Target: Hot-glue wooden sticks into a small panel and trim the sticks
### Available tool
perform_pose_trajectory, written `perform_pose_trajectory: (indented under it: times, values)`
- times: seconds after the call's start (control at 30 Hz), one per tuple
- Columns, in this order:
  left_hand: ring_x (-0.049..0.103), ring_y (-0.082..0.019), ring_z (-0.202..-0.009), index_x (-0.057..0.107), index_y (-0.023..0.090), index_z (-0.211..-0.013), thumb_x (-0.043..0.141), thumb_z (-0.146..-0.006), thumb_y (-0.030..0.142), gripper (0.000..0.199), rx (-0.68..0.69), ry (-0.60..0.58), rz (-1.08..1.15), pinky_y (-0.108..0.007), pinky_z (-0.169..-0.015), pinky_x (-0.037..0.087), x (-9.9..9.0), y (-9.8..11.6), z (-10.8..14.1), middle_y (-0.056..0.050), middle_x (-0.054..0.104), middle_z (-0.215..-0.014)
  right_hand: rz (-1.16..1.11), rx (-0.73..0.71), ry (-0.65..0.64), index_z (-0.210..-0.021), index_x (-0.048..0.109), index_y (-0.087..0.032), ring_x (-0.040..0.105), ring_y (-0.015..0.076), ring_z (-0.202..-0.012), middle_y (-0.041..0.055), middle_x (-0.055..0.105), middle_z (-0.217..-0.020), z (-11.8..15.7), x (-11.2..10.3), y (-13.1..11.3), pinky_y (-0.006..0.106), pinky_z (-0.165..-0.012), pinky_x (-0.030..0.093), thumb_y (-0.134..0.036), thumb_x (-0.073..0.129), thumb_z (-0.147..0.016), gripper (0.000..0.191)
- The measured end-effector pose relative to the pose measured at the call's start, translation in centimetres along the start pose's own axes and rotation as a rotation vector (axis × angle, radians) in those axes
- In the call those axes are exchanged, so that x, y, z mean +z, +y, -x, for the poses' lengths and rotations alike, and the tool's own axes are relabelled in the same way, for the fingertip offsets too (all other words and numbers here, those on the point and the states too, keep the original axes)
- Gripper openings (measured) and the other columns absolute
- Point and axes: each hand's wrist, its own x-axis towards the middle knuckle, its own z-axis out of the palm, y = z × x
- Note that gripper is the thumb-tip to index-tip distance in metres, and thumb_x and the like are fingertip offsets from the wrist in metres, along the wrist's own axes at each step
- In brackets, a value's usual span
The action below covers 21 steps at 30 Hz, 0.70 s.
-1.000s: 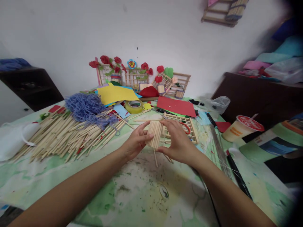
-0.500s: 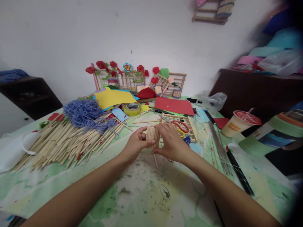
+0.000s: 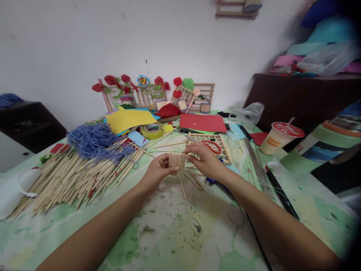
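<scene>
A small piece made of short wooden sticks side by side (image 3: pixel 176 162) stands upright above the middle of the table. My left hand (image 3: pixel 162 167) grips it from the left, thumb across its lower front. At its upper right edge, the fingertips of my right hand (image 3: pixel 201 156) are pinched together; whatever they hold is too small to name. Several loose short sticks (image 3: pixel 193 180) lie just below. Behind my right hand are red-handled scissors (image 3: pixel 213 146) on a wooden lattice (image 3: pixel 225 148).
Left lie a heap of sticks (image 3: pixel 64 178) and blue yarn (image 3: pixel 91 139). Yellow paper (image 3: pixel 129 119), tape (image 3: pixel 152 130) and red paper (image 3: pixel 203 123) are farther back. On the right are a cup (image 3: pixel 279 139), a large bottle (image 3: pixel 318 148) and a black rod (image 3: pixel 283 195). A dark cord runs under my right forearm.
My right hand has drawn back from the stick piece's front to its upper right edge, showing more of the piece and the loose sticks. The camera view has shifted slightly.
</scene>
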Motion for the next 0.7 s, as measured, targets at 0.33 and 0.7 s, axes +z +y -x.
perform_pose_trajectory:
  times: [0.33,0.7]
  values:
    - [0.063,-0.013,-0.071,0.063,0.014,-0.097,0.081,-0.059,0.022,0.043,-0.114,-0.042,0.192,-0.022,-0.066,0.05,0.9,0.9,1.0,-0.004,0.069,-0.085,-0.188,0.256,-0.173,-0.075,0.062,-0.017,0.056,0.0136,-0.071,0.0025,0.064,-0.075,-0.4,0.1,-0.8,0.026,-0.066,0.041,-0.018,0.052,-0.086,0.015]
    - [0.059,-0.012,-0.063,0.061,0.018,-0.091,0.081,-0.055,0.022,0.042,-0.163,0.019,0.197,-0.022,-0.057,0.045,1.4,0.8,1.4,0.001,0.064,-0.073,-0.239,0.282,-0.295,-0.071,0.064,-0.017,0.053,0.0125,-0.064,0.0001,0.061,-0.066,0.0,0.5,-1.2,0.025,-0.059,0.04,-0.024,0.052,-0.085,0.02]
